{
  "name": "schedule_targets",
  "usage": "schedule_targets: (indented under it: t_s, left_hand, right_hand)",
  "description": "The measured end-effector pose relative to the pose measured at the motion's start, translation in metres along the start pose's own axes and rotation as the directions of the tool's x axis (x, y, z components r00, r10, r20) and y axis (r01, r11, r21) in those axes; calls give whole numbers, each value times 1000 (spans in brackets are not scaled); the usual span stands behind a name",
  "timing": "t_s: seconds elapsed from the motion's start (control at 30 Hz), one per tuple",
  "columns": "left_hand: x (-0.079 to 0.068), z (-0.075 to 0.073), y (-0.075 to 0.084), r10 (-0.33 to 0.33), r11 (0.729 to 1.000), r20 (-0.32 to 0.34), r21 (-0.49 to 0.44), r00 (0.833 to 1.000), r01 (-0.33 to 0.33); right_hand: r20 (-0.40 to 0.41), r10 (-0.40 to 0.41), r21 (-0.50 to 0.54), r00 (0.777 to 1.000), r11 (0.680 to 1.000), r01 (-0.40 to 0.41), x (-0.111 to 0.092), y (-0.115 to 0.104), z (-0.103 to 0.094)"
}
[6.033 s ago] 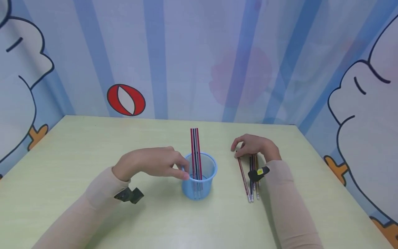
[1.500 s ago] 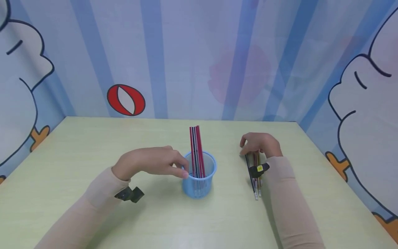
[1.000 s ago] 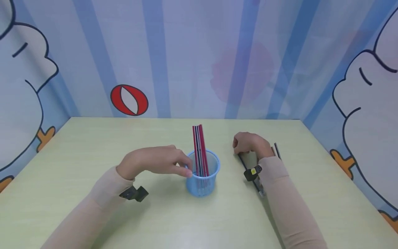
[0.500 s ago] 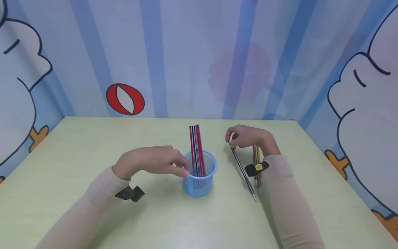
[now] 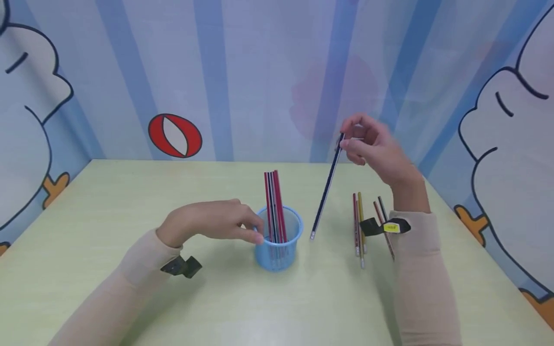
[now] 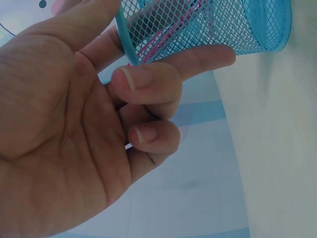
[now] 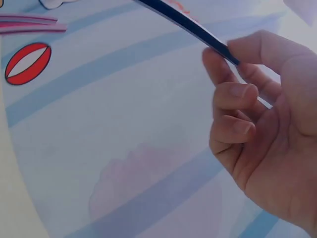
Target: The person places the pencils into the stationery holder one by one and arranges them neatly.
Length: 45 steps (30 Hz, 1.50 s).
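A light blue mesh pencil cup stands mid-table with several red and dark pencils upright in it. My left hand pinches the cup's rim at its left side; the left wrist view shows the thumb at the rim and the index finger along the mesh. Raised above the table to the right, my right hand pinches a dark blue pencil near its upper end, between thumb and fingertips. That pencil hangs at a slant, its eraser end low, just right of the cup.
Several loose pencils in red and yellow lie on the table right of the cup. Others, brown and dark, lie partly behind the right wrist strap. A striped blue backdrop rises behind the table's far edge.
My right hand has lifted the dark pencil off the table and turned it eraser end down. Earlier, another red pencil joined those in the cup. My left hand stays at the rim.
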<state>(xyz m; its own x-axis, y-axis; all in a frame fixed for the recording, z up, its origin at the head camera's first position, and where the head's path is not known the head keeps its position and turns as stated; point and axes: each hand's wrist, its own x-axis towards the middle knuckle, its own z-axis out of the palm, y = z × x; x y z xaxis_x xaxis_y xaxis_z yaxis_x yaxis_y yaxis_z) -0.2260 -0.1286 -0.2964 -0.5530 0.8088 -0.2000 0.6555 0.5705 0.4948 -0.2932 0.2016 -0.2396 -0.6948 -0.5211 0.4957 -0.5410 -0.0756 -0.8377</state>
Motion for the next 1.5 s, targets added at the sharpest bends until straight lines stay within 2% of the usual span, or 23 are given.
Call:
schedule_targets:
  t_s: [0.13, 0.27, 0.37, 0.53, 0.67, 0.8, 0.97, 1.1, 1.23, 1.3, 1.5]
  left_hand:
    - [1, 0, 0, 8, 1000, -1, 3, 1000, -8]
    - [1, -1, 0, 2, 1000, -3, 4, 1000, -2]
    - [2, 0, 0, -2, 1000, -3, 4, 1000, 2]
    - [4, 2, -2, -8, 1000, 3, 0, 1000, 8]
    - [2, 2, -2, 8, 1000, 4, -7, 1000, -8]
    - [0, 0, -1, 31, 999, 1, -15, 1000, -31]
    - [-2, -1, 1, 34, 999, 7, -19, 999, -34]
    - [-4, -3, 1, 45, 999, 6, -16, 999, -45]
    - [-6, -3, -1, 47, 999, -1, -13, 999, -47]
    - [-7, -2, -2, 46, 999, -7, -14, 999, -46]
    - [-6, 1, -3, 51, 998, -14, -21, 999, -51]
  right_hand:
    - [-100, -86, 28, 991, 996, 89, -1, -15, 10]
    - [-109, -95, 2, 990, 995, 96, 3, -17, 21]
    - [-62, -59, -48, 996, 997, 56, 8, -11, 30]
    - [90, 39, -182, 995, 983, -22, 15, 7, 50]
    - [205, 124, -269, 971, 961, -66, 20, 22, 71]
    - [255, 167, -287, 952, 954, -90, 24, 32, 85]
    - [305, 227, -306, 925, 943, -131, 23, 35, 89]
    - [384, 283, -318, 879, 934, -162, 23, 34, 88]
    - [460, 318, -357, 829, 921, -154, 24, 31, 87]
    - [462, 330, -395, 823, 907, -142, 24, 31, 85]
    - [424, 357, -448, 832, 881, -150, 25, 34, 77]
